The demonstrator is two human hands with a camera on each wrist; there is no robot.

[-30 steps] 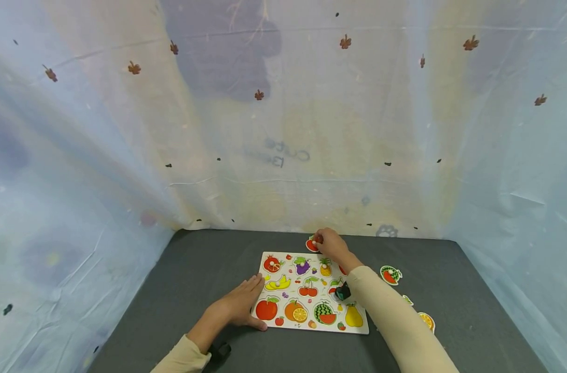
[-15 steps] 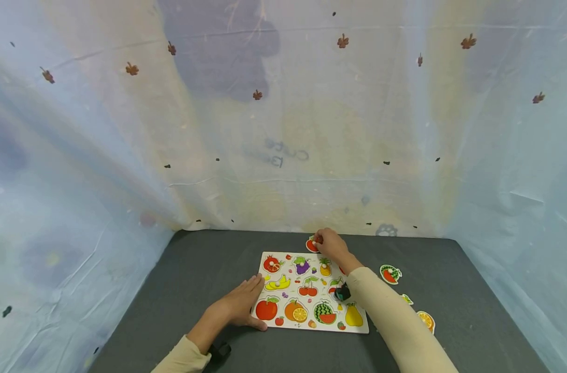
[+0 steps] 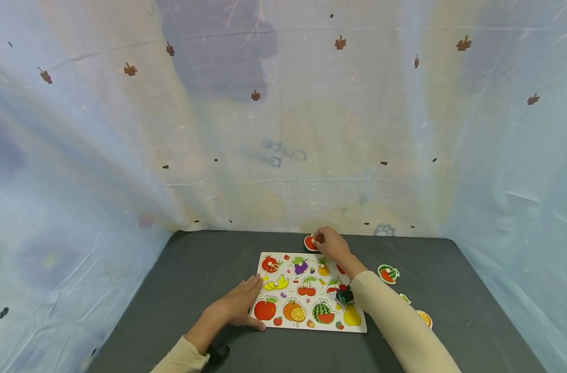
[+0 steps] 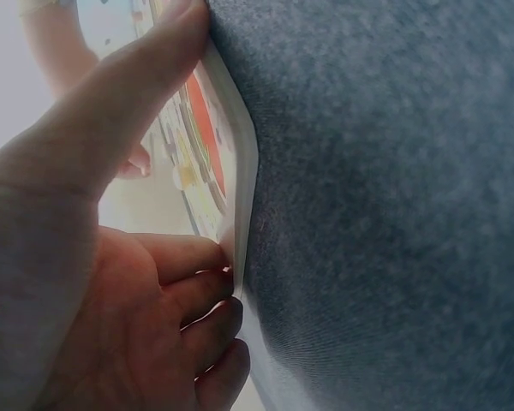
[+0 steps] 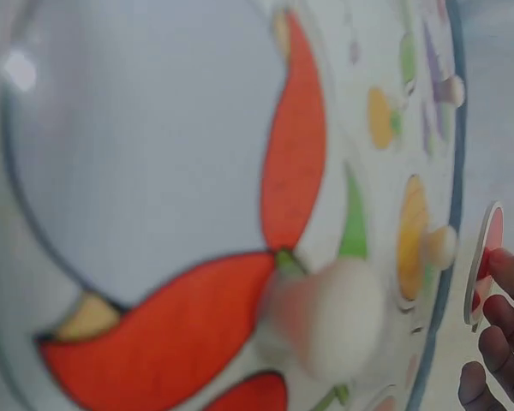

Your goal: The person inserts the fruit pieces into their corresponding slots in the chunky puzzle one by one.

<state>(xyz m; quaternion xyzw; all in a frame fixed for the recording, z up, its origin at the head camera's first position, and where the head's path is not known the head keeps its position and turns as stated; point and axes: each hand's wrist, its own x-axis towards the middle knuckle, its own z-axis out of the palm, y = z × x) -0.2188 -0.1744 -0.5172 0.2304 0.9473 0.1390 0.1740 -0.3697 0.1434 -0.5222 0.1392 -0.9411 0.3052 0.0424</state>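
A white puzzle board (image 3: 285, 267) printed with fruit lies on the grey table, with knobbed fruit pieces such as cherries and a pineapple on it. My left hand (image 3: 238, 303) rests along the board's left side, fingers fairly straight at the edge and thumb near the front corner. Just past the far edge, my right hand (image 3: 331, 243) pinches a red fruit puzzle piece (image 3: 308, 242), whose right part the fingers hide. In the right wrist view this piece (image 5: 494, 229) stands nearly edge-on, with the thumb against its red face.
Right of the board lie a watermelon piece (image 3: 388, 274), an orange piece (image 3: 424, 318) and a greenish piece (image 3: 405, 298) partly hidden by the right sleeve (image 3: 400, 321). A patterned cloth (image 3: 283, 129) hangs behind the grey table (image 3: 208, 269) and along both sides.
The head view has shifted slightly, so everything sits a little further left. Both hands keep their places, the right one still at the red fruit piece.
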